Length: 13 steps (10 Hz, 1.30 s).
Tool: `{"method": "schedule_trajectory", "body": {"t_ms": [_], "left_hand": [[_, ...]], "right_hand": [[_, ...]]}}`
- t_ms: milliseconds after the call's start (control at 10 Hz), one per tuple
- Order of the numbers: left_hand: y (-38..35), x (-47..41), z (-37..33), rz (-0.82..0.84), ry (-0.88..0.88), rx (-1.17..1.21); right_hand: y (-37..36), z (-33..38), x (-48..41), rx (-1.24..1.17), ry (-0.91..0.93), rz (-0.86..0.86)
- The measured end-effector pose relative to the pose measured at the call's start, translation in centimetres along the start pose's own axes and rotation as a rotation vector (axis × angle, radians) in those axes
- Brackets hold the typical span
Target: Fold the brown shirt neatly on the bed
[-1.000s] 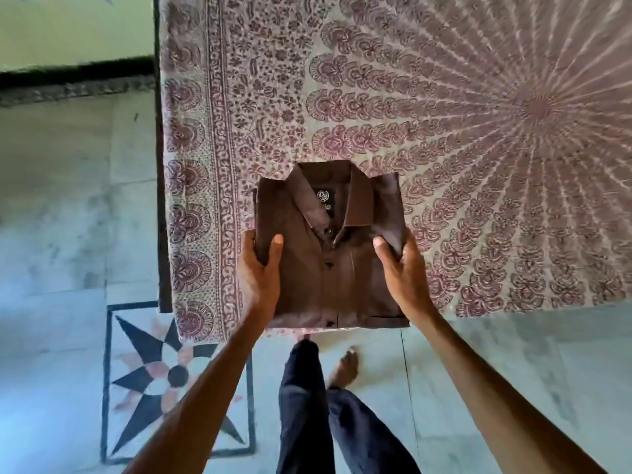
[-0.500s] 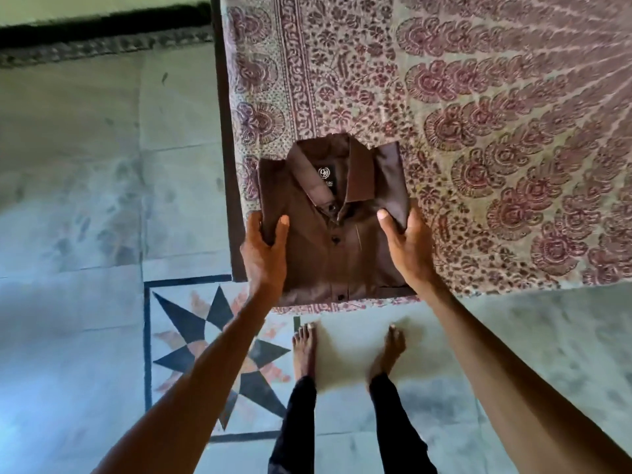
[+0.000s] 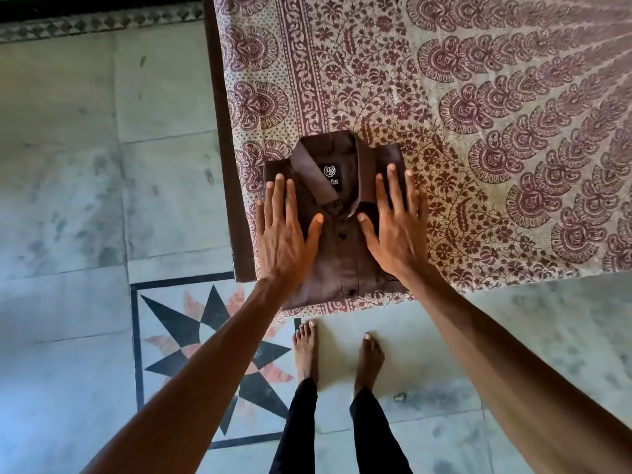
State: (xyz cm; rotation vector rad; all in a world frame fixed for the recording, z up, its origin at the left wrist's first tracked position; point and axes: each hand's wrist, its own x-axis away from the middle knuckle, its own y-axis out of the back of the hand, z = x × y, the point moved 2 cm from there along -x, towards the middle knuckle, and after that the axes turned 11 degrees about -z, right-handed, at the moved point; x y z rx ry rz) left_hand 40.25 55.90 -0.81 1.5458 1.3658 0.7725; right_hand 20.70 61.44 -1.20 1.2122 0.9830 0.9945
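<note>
The brown shirt (image 3: 342, 248) lies folded into a compact rectangle at the near left corner of the bed (image 3: 444, 97), collar up and away from me, a black label showing inside the collar. My left hand (image 3: 284, 230) rests flat on the shirt's left half, fingers spread. My right hand (image 3: 398, 224) lies flat on the right half, fingers spread and partly over the shirt's right edge. Neither hand grips the cloth. The lower corners of the shirt are hidden under my wrists.
The bed carries a cream bedspread with maroon floral print; its dark wooden edge (image 3: 222, 148) runs down the left side. Below is a marble floor with a black star inlay (image 3: 212, 354). My bare feet (image 3: 337, 350) stand just short of the bed's near edge.
Both hands have let go of the shirt's sides and now lie flat on top of it. The view has shifted so the shirt sits nearer the centre.
</note>
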Motion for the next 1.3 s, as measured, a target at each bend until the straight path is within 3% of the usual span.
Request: {"method": "schedule_trajectory", "body": {"t_ms": [100,700,900,1100,1300], "left_hand": [[-2.0,0.5,0.8,0.071,-0.042,-0.084],[-1.5,-1.0,1.8,0.058,0.083,-0.151],[-0.6,3.4,-1.2,0.067,-0.014,-0.119],[-2.0,5.0,-0.5,0.116,-0.018,-0.170],[-1.9,5.0,-0.5,0.109,-0.018,-0.155]], "right_hand": [[-1.8,-0.8,-0.4,-0.011,-0.002,0.079],[-1.4,-2.5,-3.1,-0.030,-0.013,0.117],[1.1,-1.4,3.1,-0.104,-0.109,0.012],[-2.0,-2.2,5.2,-0.059,-0.005,0.103],[-1.6,-2.5,5.1,-0.039,-0.032,0.085]]}}
